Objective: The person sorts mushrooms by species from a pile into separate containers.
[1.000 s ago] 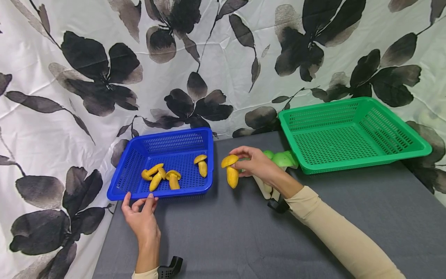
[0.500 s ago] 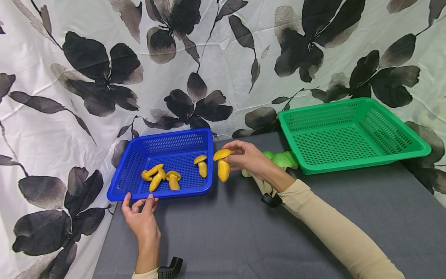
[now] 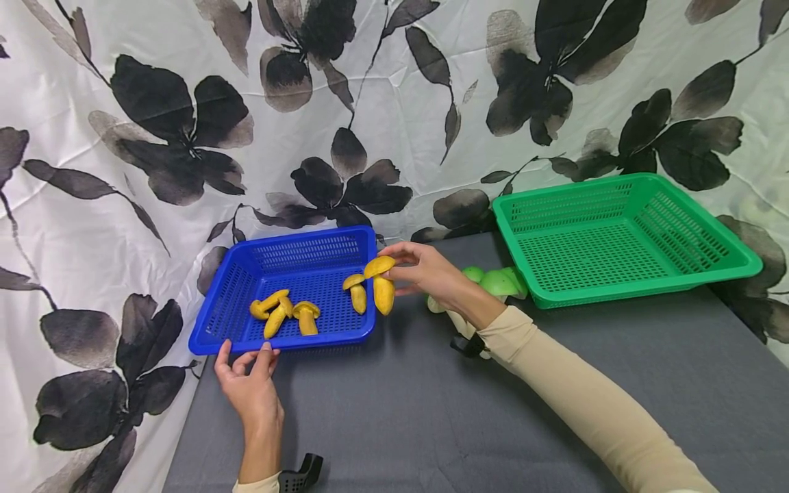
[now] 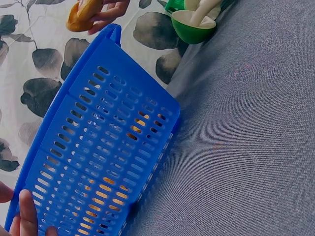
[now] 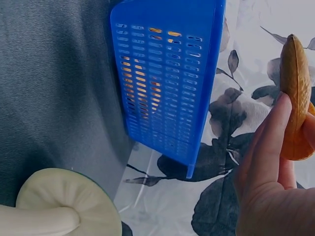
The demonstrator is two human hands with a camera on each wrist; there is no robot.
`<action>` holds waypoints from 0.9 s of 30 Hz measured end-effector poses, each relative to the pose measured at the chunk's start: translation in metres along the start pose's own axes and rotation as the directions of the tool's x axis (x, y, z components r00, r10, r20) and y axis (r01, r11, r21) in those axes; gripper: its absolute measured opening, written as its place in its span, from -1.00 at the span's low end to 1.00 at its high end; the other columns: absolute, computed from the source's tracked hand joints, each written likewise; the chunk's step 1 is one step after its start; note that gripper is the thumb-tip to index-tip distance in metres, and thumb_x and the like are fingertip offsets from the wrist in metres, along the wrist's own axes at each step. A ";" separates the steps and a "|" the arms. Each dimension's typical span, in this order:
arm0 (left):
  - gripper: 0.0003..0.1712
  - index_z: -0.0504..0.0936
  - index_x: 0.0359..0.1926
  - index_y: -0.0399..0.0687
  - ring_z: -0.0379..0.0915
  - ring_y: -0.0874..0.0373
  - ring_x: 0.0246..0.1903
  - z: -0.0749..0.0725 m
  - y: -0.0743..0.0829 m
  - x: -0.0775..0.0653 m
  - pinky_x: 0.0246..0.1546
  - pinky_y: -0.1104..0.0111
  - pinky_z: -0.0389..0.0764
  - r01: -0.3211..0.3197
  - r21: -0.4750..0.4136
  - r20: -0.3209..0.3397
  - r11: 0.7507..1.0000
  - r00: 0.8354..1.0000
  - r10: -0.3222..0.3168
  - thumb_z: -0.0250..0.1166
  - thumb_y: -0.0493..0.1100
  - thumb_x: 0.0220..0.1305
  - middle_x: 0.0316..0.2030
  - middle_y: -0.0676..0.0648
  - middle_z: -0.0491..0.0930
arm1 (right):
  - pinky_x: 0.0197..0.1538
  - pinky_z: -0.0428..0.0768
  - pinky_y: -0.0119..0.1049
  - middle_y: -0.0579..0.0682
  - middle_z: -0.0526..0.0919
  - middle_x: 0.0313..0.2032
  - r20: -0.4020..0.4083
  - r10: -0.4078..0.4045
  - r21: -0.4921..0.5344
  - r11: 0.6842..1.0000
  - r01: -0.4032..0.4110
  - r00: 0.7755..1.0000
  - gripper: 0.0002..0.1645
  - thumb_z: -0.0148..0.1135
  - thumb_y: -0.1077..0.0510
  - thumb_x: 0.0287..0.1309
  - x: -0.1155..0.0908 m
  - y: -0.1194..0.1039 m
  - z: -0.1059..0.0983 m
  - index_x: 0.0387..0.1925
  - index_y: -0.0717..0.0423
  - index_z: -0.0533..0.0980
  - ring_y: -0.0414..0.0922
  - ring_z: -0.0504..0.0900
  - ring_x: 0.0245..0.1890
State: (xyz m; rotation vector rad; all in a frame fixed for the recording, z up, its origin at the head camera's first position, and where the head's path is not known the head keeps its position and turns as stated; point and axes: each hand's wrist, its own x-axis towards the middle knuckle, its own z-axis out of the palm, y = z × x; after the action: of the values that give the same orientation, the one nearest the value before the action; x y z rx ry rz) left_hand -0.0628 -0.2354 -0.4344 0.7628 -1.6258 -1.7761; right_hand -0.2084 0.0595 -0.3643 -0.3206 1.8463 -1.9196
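Note:
A yellow toy mushroom (image 3: pixel 384 293) is pinched between the thumb and fingers of my right hand (image 3: pixel 425 274), stem downward, overlapping the right rim of the blue basket (image 3: pixel 345 337) in the head view. Inside that basket lie several more yellow mushrooms; one (image 3: pixel 359 299) is near the right wall and the others are grouped toward the front left. My left hand (image 3: pixel 249 383) holds the basket's front rim, with a fingertip (image 4: pixel 27 209) against the outer wall in the left wrist view. The right wrist view shows the held mushroom (image 5: pixel 295 88) higher than the basket's rim.
Green-capped mushrooms (image 3: pixel 496 282) with pale stems lie on the grey cloth, partly hidden behind my right forearm. A green basket (image 3: pixel 607 296) stands at the back right. A floral curtain (image 3: pixel 394 103) hangs behind the table.
My right hand has moved left and slightly upward in the head view with the yellow mushroom, from over the cloth to the blue basket's right rim. The left hand has stayed put.

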 end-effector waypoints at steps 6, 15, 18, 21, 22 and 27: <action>-0.10 0.10 0.52 0.07 0.69 0.15 -0.29 0.000 0.001 0.000 -0.12 0.44 0.73 0.003 -0.003 0.001 1.000 1.000 -0.003 0.41 -0.24 0.31 -0.17 -0.14 0.42 | -0.04 0.76 -0.01 0.07 0.63 0.12 0.016 -0.017 -0.007 1.000 0.017 1.000 -0.47 0.41 0.18 0.25 0.008 -0.002 0.004 0.23 0.09 0.51 0.02 0.67 0.05; -0.09 0.08 0.52 0.03 0.69 0.14 -0.29 0.001 0.002 0.000 -0.13 0.45 0.73 -0.001 -0.004 0.006 1.000 1.000 0.001 0.41 -0.23 0.31 -0.16 -0.14 0.41 | 0.01 0.73 0.06 0.08 0.63 0.10 0.025 -0.014 0.002 1.000 0.014 1.000 -0.52 0.42 0.23 0.23 0.019 -0.006 0.013 0.17 0.05 0.55 0.02 0.66 0.06; -0.10 0.09 0.52 0.03 0.69 0.13 -0.29 0.001 0.002 0.000 -0.14 0.45 0.73 -0.003 0.000 0.004 1.000 1.000 0.003 0.40 -0.24 0.31 -0.16 -0.14 0.41 | 0.00 0.74 0.03 0.08 0.64 0.09 0.031 -0.018 -0.002 1.000 0.018 0.999 -0.52 0.42 0.24 0.23 0.023 -0.006 0.016 0.17 0.05 0.54 0.01 0.66 0.06; -0.10 0.09 0.52 0.03 0.69 0.11 -0.28 0.002 0.001 0.000 -0.13 0.45 0.72 -0.002 -0.001 0.002 1.000 1.000 0.002 0.40 -0.25 0.31 -0.16 -0.14 0.41 | -0.03 0.76 -0.01 0.08 0.64 0.10 0.035 -0.021 0.001 1.000 0.021 0.999 -0.53 0.40 0.24 0.24 0.028 -0.005 0.018 0.17 0.04 0.54 0.00 0.67 0.05; -0.10 0.09 0.52 0.04 0.69 0.10 -0.27 0.002 0.001 0.000 -0.13 0.45 0.72 -0.002 0.000 0.002 1.000 1.000 0.002 0.40 -0.24 0.31 -0.16 -0.14 0.41 | -0.03 0.76 -0.01 0.08 0.64 0.10 0.035 -0.022 0.004 1.000 0.022 0.999 -0.54 0.40 0.24 0.25 0.029 -0.005 0.019 0.17 0.05 0.54 0.00 0.67 0.05; -0.10 0.09 0.52 0.05 0.69 0.07 -0.25 0.001 0.000 -0.001 -0.12 0.45 0.72 -0.002 0.003 0.000 1.000 1.000 0.002 0.40 -0.24 0.31 -0.16 -0.13 0.41 | -0.03 0.75 0.00 0.08 0.63 0.10 0.029 -0.016 0.007 1.000 0.016 0.999 -0.54 0.39 0.24 0.26 0.037 -0.003 0.025 0.17 0.05 0.53 0.00 0.69 0.03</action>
State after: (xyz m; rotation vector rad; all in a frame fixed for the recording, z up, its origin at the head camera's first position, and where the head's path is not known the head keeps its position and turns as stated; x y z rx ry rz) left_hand -0.0634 -0.2342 -0.4338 0.7623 -1.6295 -1.7731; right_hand -0.2292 0.0199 -0.3652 -0.3600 1.8232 -1.9211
